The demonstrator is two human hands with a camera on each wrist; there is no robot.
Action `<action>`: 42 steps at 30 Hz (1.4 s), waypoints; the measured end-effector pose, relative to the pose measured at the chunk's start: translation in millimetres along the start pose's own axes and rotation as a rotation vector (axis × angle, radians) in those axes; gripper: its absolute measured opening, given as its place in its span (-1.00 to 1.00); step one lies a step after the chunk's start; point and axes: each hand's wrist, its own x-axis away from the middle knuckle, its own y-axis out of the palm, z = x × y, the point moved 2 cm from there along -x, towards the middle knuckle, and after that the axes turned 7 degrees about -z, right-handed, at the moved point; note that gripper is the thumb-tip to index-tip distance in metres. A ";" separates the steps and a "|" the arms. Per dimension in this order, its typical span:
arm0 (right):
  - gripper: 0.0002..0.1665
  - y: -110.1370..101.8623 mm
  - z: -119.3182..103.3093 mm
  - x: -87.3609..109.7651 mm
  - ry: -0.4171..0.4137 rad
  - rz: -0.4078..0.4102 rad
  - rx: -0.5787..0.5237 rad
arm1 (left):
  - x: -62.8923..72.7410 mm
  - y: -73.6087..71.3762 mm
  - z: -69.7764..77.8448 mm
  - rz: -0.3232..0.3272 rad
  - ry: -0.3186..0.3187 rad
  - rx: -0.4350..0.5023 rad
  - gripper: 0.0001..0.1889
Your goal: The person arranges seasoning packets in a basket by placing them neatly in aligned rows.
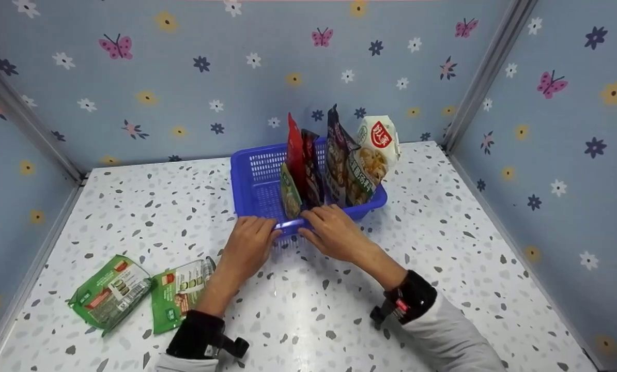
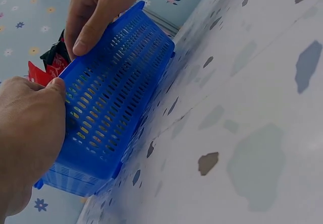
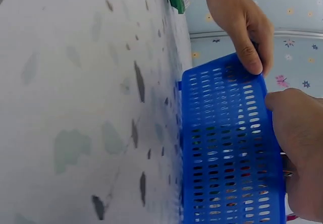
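A blue plastic basket (image 1: 244, 181) with slotted walls stands on the speckled table near the back wall. My left hand (image 1: 249, 243) grips its front rim, thumb on the outer side and fingers over the edge. Just to the right, my right hand (image 1: 334, 232) pinches the same rim in the same way. Upright in the basket are a small green packet (image 1: 290, 194), a red packet (image 1: 296, 155), dark packets (image 1: 335, 170) and a white-topped food bag (image 1: 378, 150) leaning right. Both wrist views show the basket's slotted front wall (image 2: 116, 82) below the thumbs.
Two green food packets lie flat on the table at the front left, one (image 1: 114, 292) farther out and one (image 1: 176, 292) partly behind my left forearm. Flower-patterned panels (image 1: 267, 67) enclose the table (image 1: 308, 310) at the back and on both sides.
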 end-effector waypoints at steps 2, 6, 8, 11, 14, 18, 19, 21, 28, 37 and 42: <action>-0.58 3.4 0.2 -0.1 -0.004 -0.013 0.022 | 0.7 -1.1 0.0 0.003 -0.003 0.003 -0.77; -0.61 6.7 -0.2 -1.5 -0.001 0.007 0.034 | 2.0 -3.9 0.7 -0.006 -0.012 0.009 -0.76; -0.62 7.7 -0.4 -1.5 0.000 0.016 0.039 | 3.1 -5.8 1.3 -0.018 -0.016 0.013 -0.74; -0.63 8.7 -0.4 -0.5 0.006 0.029 0.036 | 6.5 -10.0 2.4 -0.037 -0.011 0.031 -0.64; -0.64 9.5 -0.2 0.0 0.017 0.041 0.028 | 13.2 -17.9 2.4 -0.039 -0.007 0.050 -0.49; -0.65 10.9 -0.4 -0.3 0.019 0.061 0.018 | 30.0 -33.7 -6.6 -0.004 -0.019 0.070 -0.38; -0.65 11.2 -0.6 0.0 0.017 0.067 0.017 | 36.1 -38.2 -10.8 0.006 -0.029 0.072 -0.37; -0.66 12.2 -1.1 0.7 0.012 0.079 0.015 | 50.5 -47.6 -21.1 0.025 -0.052 0.079 -0.34; -0.67 13.4 -1.9 3.4 0.008 0.085 0.008 | 113.5 -80.5 -60.8 -0.007 -0.183 0.083 -0.28; -0.69 12.3 -1.4 3.2 -0.003 0.085 0.022 | 168.2 -97.0 -90.1 -0.295 -0.404 0.140 -0.41; -0.67 14.0 -1.3 2.6 0.004 0.068 0.015 | 175.8 -94.9 -95.8 -0.479 -0.487 0.119 -0.16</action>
